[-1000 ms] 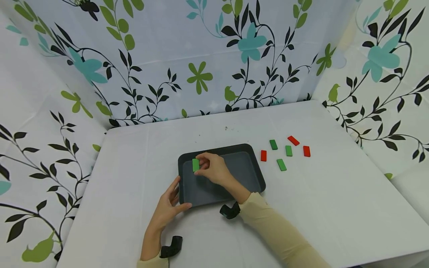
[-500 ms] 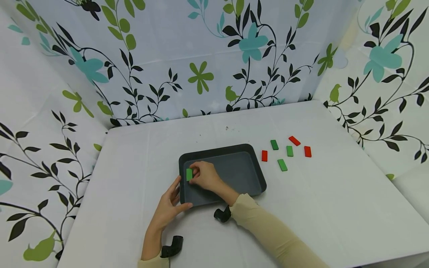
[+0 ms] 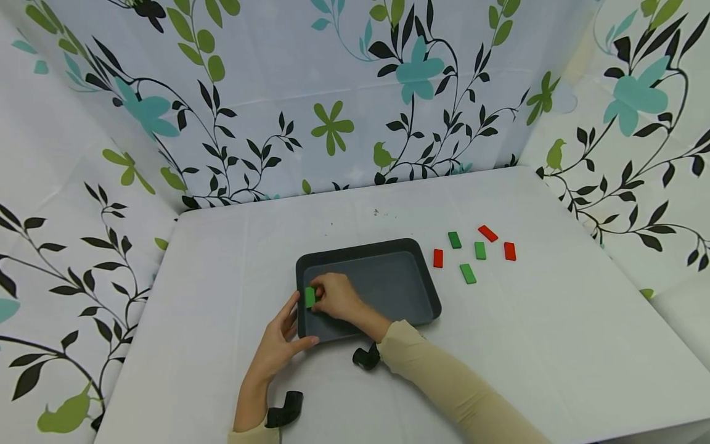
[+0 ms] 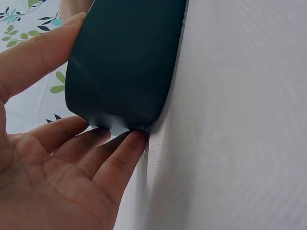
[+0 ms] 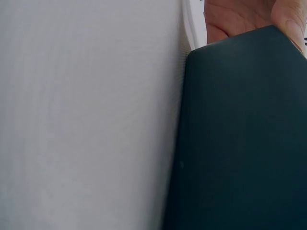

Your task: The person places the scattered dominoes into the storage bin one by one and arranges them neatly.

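Observation:
A dark grey rectangular tray (image 3: 383, 280) lies on the white-covered table. My left hand (image 3: 275, 346) rests at its near left corner, thumb along the front rim and fingertips at the left end. In the left wrist view the fingers (image 4: 122, 160) are fairly straight against the tray's wall (image 4: 124, 62). Inside the tray, my right hand (image 3: 339, 299) pinches a small flat green block (image 3: 310, 297) between thumb and fingers, close to the left wall. The right wrist view shows the tray's outer side (image 5: 244, 129) and my left hand at the top, but hides the block.
Right of the tray lie several loose blocks: a red block (image 3: 438, 258) nearest it, green blocks (image 3: 468, 274) around it and more red blocks (image 3: 510, 251) farther right. A leaf-patterned curtain (image 3: 333, 92) stands behind the table (image 3: 233, 259).
My right hand has moved left and toward me with the green block, lowering it beside the tray's left wall. My left hand has stayed at the corner.

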{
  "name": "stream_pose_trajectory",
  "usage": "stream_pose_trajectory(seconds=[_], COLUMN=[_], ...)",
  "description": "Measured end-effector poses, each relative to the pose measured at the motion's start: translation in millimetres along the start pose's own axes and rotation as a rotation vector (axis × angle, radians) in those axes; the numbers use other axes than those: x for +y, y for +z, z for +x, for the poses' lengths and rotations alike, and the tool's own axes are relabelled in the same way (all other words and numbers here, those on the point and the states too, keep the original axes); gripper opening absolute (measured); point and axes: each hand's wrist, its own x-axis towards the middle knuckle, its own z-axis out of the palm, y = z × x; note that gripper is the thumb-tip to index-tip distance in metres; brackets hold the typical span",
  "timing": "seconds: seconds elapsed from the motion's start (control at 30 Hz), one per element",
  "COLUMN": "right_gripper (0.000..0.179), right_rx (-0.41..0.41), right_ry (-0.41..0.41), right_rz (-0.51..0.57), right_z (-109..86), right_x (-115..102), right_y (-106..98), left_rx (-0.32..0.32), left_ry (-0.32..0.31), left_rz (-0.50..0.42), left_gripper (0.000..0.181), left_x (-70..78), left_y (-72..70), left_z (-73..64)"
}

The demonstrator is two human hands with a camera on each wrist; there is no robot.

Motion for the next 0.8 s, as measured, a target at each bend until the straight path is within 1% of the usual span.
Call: stream_pose_trajectory(seconds=[0.2, 0.33, 0.47, 0.67, 0.8], right_gripper=[0.045, 0.045, 0.049, 0.057, 0.059], right_rx=[-0.018, -0.027, -0.033, -0.013, -0.002], right_ry=[0.003, -0.003, -0.006, -0.021, -0.045], right_rz=[-0.06, -0.073, -0.073, -0.042, 0.026], right_z=[1.0, 1.1, 0.3, -3.8, -10.3], right_x=[-1, -1, 1, 2, 1], right_y=[3, 4, 4, -1, -12], left_rx=[0.0, 0.002, 0.002, 0.003, 0.014], left_ry=[0.007, 0.007, 0.009, 0.015, 0.013], left_rz=[0.009, 0.017, 0.019, 0.016, 0.035], left_gripper=[0.098, 0.098, 0.098, 0.097, 0.098], left_x=[-0.4, -0.2, -0.2, -0.6, -1.3], left_y=[-0.3, -0.4, -0.1, 0.3, 0.6], left_z=[0.5, 0.6, 0.7, 0.3, 0.4])
